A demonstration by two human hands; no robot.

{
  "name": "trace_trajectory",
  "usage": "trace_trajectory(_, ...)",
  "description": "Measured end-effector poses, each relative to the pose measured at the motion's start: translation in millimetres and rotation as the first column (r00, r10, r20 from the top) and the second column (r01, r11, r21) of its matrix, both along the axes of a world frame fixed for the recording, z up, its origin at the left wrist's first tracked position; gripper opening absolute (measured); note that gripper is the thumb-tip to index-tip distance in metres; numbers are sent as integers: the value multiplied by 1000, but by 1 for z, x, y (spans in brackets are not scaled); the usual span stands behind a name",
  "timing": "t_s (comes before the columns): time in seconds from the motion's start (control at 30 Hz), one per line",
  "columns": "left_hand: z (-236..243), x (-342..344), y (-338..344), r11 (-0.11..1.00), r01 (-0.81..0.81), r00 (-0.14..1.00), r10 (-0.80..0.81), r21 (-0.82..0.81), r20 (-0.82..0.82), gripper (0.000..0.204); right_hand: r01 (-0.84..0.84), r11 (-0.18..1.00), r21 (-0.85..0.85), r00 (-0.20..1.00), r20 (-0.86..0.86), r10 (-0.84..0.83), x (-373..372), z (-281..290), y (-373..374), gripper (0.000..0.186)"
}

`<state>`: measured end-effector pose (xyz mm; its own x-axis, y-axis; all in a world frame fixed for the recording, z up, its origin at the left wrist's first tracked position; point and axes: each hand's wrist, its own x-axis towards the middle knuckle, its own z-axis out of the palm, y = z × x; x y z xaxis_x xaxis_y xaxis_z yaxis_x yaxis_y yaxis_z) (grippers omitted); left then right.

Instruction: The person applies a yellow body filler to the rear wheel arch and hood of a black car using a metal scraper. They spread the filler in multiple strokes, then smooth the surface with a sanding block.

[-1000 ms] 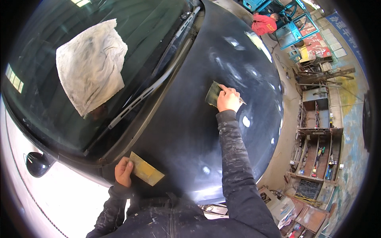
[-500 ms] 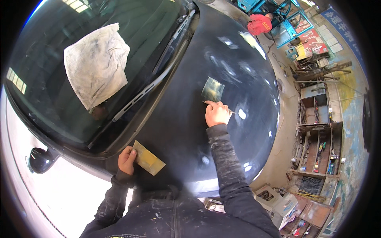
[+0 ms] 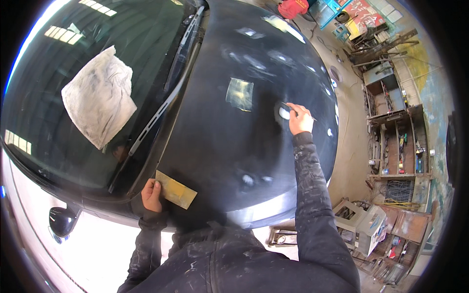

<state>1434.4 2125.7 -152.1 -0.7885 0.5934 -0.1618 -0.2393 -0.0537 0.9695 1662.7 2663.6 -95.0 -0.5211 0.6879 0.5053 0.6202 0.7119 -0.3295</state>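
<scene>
My right hand (image 3: 300, 120) is closed on a thin flat piece seen nearly edge-on, held against the black car hood (image 3: 215, 141) beside a pale spot. Its exact kind does not show. Near the windshield side of the hood, my left hand (image 3: 152, 195) pinches one end of a stiff rectangular yellow-brown plate (image 3: 177, 190) with smears on it. Farther up the hood lies a squarish grey-green sheet (image 3: 240, 94) with yellow smears, apart from both hands.
A crumpled white cloth (image 3: 100, 97) lies on the windshield (image 3: 53, 122). The wiper arm (image 3: 156, 117) runs along the glass. Pale patches dot the hood. To the right stand wooden shelves (image 3: 396, 141) with tools and a beige box-like machine (image 3: 361, 224). A person in red (image 3: 293, 8) is at the far edge.
My right hand has moved right across the hood, away from the squarish sheet, with the thin piece still in it. My left hand keeps its hold on the plate. The view has shifted.
</scene>
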Motion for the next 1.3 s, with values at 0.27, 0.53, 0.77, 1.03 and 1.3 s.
trace_trajectory(0.27,-12,-6,-5,999,8,998,-11,-45,-56,23,85,996,33,995,43,-87,-37,-44,16,26)
trace_trajectory(0.53,2,-5,-2,997,24,999,-27,-78,-26,24,96,981,169,994,28,-102,-27,-65,-9,25)
trace_trajectory(0.77,-3,-7,-1,997,58,996,-62,-54,-65,28,83,992,96,992,88,-92,8,-52,-81,25)
trace_trajectory(1.03,-14,-14,-4,993,113,991,-115,-30,-63,27,83,996,-24,996,29,-82,25,-5,-30,21)
trace_trajectory(1.3,-8,-11,-2,995,68,998,-69,-68,-4,27,119,993,-2,987,106,-119,-9,-37,47,24)
